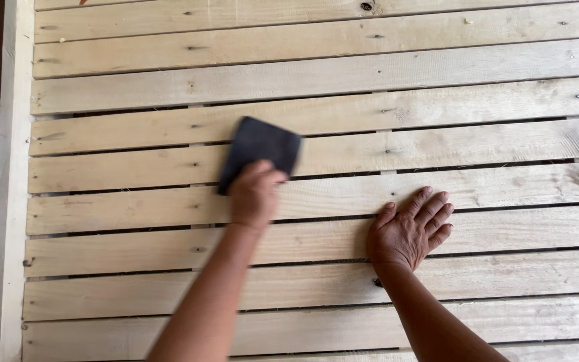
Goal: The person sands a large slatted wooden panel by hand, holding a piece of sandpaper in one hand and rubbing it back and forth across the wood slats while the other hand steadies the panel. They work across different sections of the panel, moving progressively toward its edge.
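My left hand (254,194) grips the lower edge of a dark, flat rectangular sanding sheet (261,151), which lies pressed on the pale wooden slats (343,114) just above my knuckles. My right hand (410,231) holds nothing and rests flat, fingers spread, on the boards beside it. I judge that even pressure along the grain works best, with the flat hand bracing.
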Motion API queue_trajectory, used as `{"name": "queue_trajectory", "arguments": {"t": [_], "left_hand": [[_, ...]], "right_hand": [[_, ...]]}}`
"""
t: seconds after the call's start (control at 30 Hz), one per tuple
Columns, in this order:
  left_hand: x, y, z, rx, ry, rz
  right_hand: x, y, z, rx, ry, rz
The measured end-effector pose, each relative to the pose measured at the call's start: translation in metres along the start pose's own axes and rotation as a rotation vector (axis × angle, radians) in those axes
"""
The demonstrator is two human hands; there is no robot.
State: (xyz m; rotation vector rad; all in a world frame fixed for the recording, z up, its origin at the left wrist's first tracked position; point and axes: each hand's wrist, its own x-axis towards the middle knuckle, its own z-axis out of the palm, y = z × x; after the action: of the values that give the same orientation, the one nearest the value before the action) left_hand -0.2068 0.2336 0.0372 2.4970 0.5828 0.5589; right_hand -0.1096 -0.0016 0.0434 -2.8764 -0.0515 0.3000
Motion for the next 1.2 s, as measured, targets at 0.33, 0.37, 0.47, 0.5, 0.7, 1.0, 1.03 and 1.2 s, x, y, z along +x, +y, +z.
{"name": "queue_trajectory", "arguments": {"t": [0.33, 0.37, 0.47, 0.5, 0.7, 1.0, 1.03, 1.2], "left_hand": [[0.024, 0.085, 0.077, 0.015, -0.128, -0.084], [0.025, 0.084, 0.075, 0.025, -0.126, -0.065], [0.007, 0.025, 0.032, 0.044, 0.180, 0.065], [-0.001, -0.002, 0.007, 0.053, 0.190, 0.039], [-0.026, -0.083, -0.079, 0.210, 0.149, -0.108], [-0.001, 0.009, 0.022, 0.029, 0.052, 0.077], [-0.007, -0.014, 0.007, 0.041, 0.096, 0.076], [-0.041, -0.141, -0.116, 0.223, 0.091, -0.038]], "right_hand": [[0.003, 0.000, -0.004, 0.021, -0.024, 0.005], [0.003, 0.000, -0.004, 0.020, -0.030, 0.006], [0.003, 0.001, -0.005, 0.019, -0.038, 0.004], [0.004, 0.001, -0.005, 0.020, -0.037, 0.002], [0.005, 0.000, -0.007, 0.019, -0.031, 0.005], [0.008, 0.005, -0.008, 0.002, 0.005, -0.020], [0.008, 0.006, -0.008, 0.004, 0.013, -0.025], [0.011, 0.008, -0.007, 0.006, 0.023, -0.024]]}}
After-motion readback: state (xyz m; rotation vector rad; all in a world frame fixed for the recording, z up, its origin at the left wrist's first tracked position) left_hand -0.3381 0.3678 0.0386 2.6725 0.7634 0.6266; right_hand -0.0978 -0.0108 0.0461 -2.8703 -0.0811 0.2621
